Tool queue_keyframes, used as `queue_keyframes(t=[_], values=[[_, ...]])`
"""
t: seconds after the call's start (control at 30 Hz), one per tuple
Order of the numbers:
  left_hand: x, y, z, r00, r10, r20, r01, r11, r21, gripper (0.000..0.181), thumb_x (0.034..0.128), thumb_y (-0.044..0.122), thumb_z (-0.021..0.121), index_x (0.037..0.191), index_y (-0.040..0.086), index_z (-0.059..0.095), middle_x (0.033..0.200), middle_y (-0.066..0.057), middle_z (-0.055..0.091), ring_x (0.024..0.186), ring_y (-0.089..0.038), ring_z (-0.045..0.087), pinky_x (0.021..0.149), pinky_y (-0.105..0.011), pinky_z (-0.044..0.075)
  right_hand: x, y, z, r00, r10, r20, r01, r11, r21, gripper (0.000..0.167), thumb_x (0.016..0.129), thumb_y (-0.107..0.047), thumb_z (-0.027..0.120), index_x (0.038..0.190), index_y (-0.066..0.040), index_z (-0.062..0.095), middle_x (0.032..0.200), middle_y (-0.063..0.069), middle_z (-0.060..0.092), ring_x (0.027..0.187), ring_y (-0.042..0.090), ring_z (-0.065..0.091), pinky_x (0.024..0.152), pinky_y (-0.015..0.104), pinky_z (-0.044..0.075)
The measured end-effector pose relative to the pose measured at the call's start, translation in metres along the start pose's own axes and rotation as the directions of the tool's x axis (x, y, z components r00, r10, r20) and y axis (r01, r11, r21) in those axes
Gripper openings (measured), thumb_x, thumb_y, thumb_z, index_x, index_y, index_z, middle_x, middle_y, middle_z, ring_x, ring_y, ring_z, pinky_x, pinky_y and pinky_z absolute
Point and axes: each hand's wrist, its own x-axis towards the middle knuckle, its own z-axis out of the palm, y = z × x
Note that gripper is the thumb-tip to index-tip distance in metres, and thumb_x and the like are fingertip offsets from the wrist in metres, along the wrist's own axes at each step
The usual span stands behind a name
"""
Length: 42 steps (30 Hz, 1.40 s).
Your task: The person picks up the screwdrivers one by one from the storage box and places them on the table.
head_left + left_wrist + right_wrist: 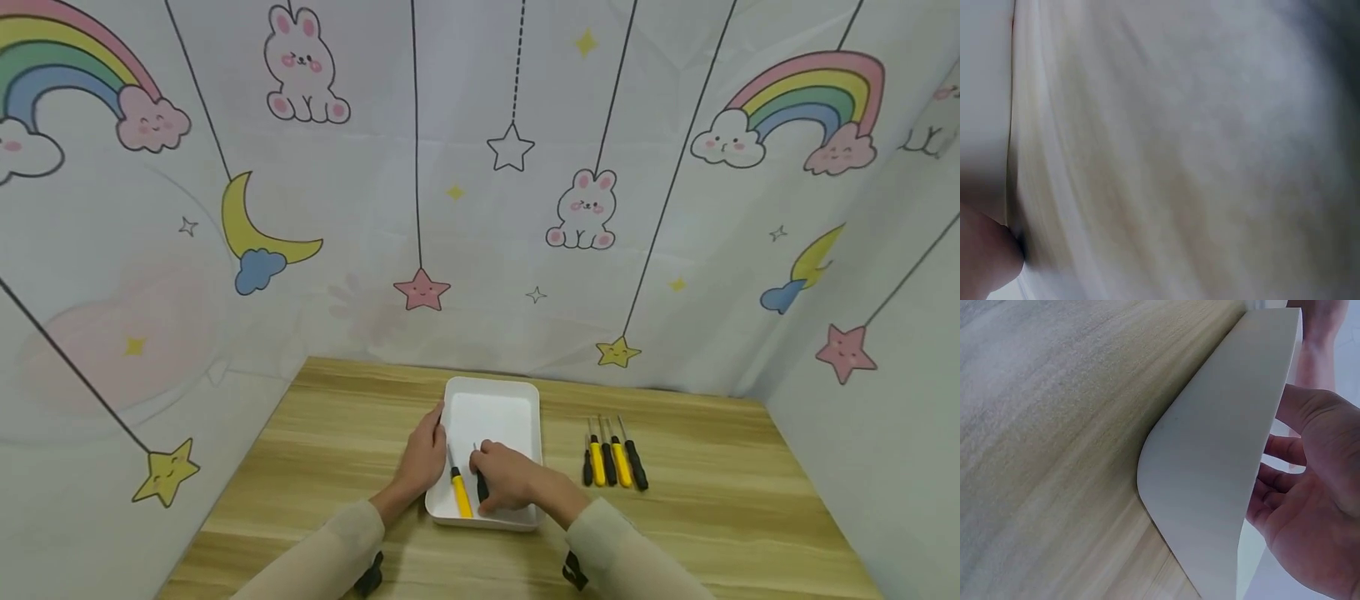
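Observation:
A shallow white tray (491,408) lies on the wooden table. My left hand (426,452) holds its left side, with fingers along the outer wall; in the left wrist view only a fingertip (988,256) shows beside the wall. My right hand (510,477) is inside the tray, gripping a screwdriver with a black handle (482,486). To its left a yellow-and-black screwdriver (461,493) lies in the tray, shaft pointing away. The right wrist view shows the right hand (1316,494) behind the tray's wall (1210,450), which hides the screwdriver.
Right of the tray, several screwdrivers (615,458) with black or yellow handles lie side by side on the table (712,500), shafts pointing away. A white curtain (480,208) with printed rabbits, stars and rainbows hangs behind and around the table.

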Motion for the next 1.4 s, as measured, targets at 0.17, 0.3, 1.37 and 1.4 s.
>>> queue_keyframes(t=[0.17,0.3,1.37,1.4], values=[[0.001,0.001,-0.001,1.0,0.001,-0.007,-0.001,1.0,0.007,0.051,0.1128,0.005,0.041,0.162,-0.004,0.035,0.165,-0.022,0.041,0.152,-0.037,0.039,0.123,-0.055,0.034,0.003,0.005,0.003,1.0,-0.003,-0.011,0.003,1.0,0.01,0.057,0.08,-0.043,0.094,0.121,-0.016,0.065,0.109,-0.003,0.056,0.092,0.008,0.05,0.087,0.025,0.051],[0.001,0.001,-0.001,1.0,-0.002,-0.007,0.002,1.0,0.009,0.051,0.1129,0.005,0.041,0.163,-0.003,0.035,0.165,-0.021,0.04,0.153,-0.036,0.038,0.123,-0.055,0.034,0.003,0.007,0.005,1.0,-0.005,-0.012,0.006,0.999,0.032,0.058,0.08,-0.044,0.094,0.121,-0.017,0.064,0.108,-0.004,0.054,0.091,0.008,0.049,0.086,0.025,0.051],[0.001,0.003,-0.001,1.0,-0.004,-0.013,0.004,1.0,-0.003,0.051,0.1123,0.004,0.041,0.162,-0.004,0.036,0.164,-0.023,0.042,0.151,-0.038,0.041,0.122,-0.055,0.035,-0.024,0.024,-0.012,0.997,0.015,-0.079,-0.004,0.991,0.131,0.06,0.08,-0.039,0.095,0.126,-0.013,0.066,0.114,-0.003,0.056,0.097,0.01,0.05,0.088,0.028,0.053],[0.0,0.002,0.0,1.0,-0.006,-0.012,0.006,1.0,-0.003,0.051,0.1123,0.005,0.041,0.162,-0.003,0.036,0.164,-0.022,0.042,0.151,-0.037,0.04,0.122,-0.055,0.035,-0.025,0.024,-0.012,0.997,0.017,-0.079,-0.006,0.991,0.132,0.06,0.08,-0.039,0.095,0.126,-0.014,0.066,0.114,-0.003,0.055,0.097,0.01,0.05,0.089,0.028,0.054]])
